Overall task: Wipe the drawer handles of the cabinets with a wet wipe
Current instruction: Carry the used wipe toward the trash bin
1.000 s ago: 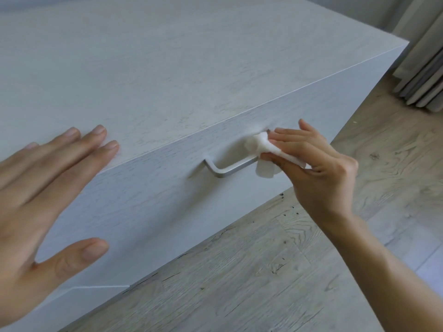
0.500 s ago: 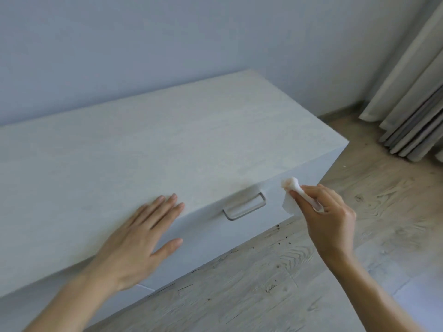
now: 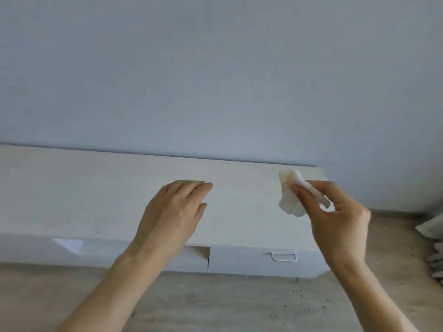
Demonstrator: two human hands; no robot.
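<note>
- Wet wipe (image 3: 291,200), at 2 o'clock: pinched in right hand (image 3: 340,224), off cabinet (image 3: 96,188).
- Left hand (image 3: 172,212): released, flat.
- Handle (image 3: 283,257), 5 o'clock: untouched now; progress unclear.

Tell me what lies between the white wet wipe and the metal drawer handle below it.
Nothing, in the head view: only bare pale cabinet top and drawer front separate the wet wipe in the right hand from the handle.

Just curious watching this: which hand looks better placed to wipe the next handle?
The right hand, probably. It already holds the wipe, while the left hand is open and has none. The one handle in view sits below the right hand.
</note>
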